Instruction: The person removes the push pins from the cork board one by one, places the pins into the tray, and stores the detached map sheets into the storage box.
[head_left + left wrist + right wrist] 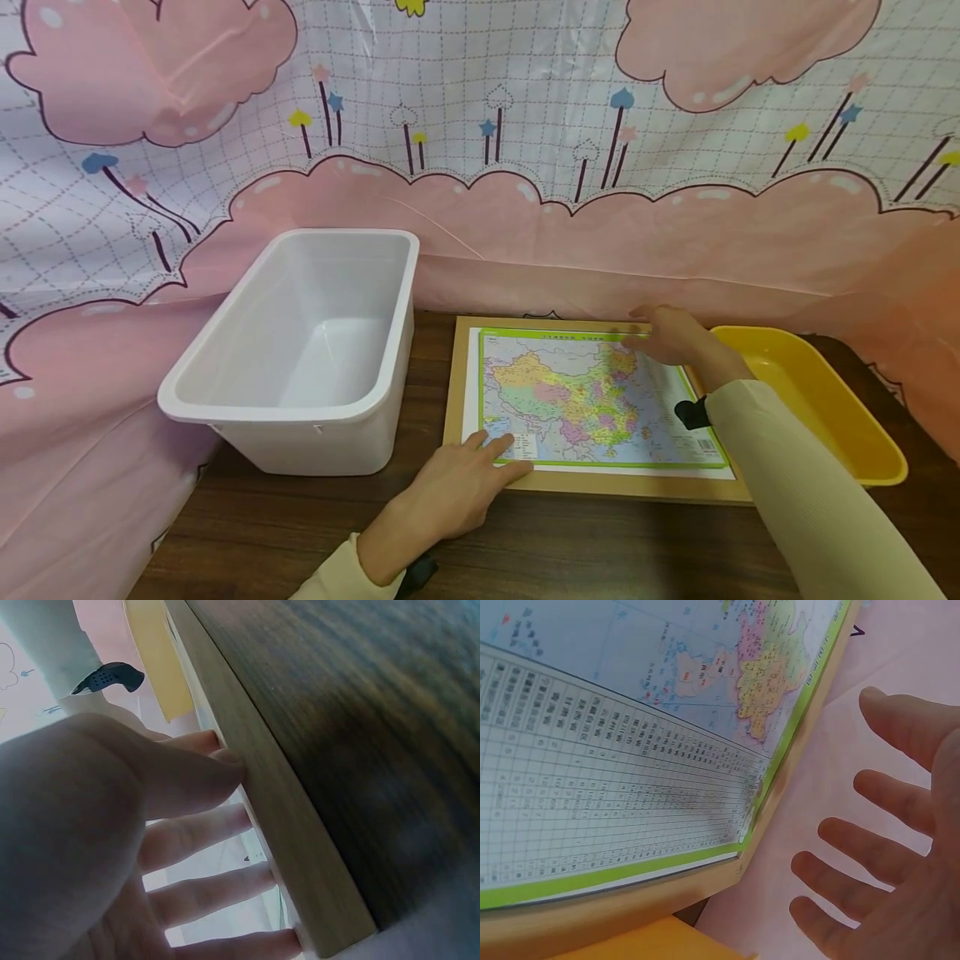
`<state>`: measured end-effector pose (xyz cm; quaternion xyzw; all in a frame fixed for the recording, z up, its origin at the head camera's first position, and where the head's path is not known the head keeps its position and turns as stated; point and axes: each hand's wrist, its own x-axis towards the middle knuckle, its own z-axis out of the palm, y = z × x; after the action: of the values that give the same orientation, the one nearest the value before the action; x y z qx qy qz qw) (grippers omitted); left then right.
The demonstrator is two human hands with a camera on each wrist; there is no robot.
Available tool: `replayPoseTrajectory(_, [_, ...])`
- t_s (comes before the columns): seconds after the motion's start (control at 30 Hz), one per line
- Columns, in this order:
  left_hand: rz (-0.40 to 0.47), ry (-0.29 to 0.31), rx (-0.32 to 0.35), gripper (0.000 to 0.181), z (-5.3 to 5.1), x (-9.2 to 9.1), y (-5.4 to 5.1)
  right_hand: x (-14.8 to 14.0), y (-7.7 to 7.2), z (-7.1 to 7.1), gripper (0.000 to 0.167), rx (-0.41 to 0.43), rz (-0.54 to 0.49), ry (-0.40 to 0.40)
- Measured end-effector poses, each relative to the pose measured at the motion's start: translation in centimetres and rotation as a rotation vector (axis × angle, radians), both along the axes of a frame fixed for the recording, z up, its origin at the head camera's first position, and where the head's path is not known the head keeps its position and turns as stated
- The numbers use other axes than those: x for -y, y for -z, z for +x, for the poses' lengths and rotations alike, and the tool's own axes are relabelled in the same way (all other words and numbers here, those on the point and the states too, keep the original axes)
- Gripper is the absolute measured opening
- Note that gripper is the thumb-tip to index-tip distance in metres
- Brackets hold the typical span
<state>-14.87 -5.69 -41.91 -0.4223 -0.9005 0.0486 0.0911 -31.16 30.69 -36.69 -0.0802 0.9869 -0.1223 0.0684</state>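
Observation:
A coloured map [558, 396] with a green border lies flat on a wooden-edged board [622, 482], with white margins showing round it. At the board's near left corner rests my left hand [450, 492], its fingers spread over the map's lower left part. In the left wrist view the fingertips touch the board's edge [277, 817], the thumb lying along it. My right hand [675, 337] is above the map's far right corner. The right wrist view shows that hand [907, 877] with spread fingers, apart from the map's green border [780, 754] and holding nothing.
A deep white tub [277, 412] stands left of the board on the dark wooden table [570, 542]. A shallow yellow tray [862, 433] sits to the right, partly behind the right forearm. A patterned pink and white cloth [517, 233] hangs along the back.

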Motion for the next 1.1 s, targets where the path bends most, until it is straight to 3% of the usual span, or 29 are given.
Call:
replayPoseTrajectory(0.37, [-0.001, 0.0, 0.004, 0.058, -0.2, 0.0, 0.2, -0.4, 0.8, -0.3, 0.062, 0.005, -0.033, -0.036])
replayPoseTrajectory(0.53, [-0.012, 0.004, -0.001, 0.058, 0.0, 0.0, 0.4, -0.3, 1.6, -0.1, 0.067, 0.078, -0.065, 0.016])
replayPoseTrajectory(0.8, [-0.01, 0.006, -0.015, 0.057, 0.1, 0.0, 0.4, -0.3, 2.6, 0.0, 0.066, 0.117, -0.085, 0.054])
replayPoseTrajectory(1.1, [-0.02, 0.001, -0.011, 0.058, 0.0, 0.2, 0.3, 0.2, 2.3, 0.2, 0.057, 0.064, -0.037, -0.003])
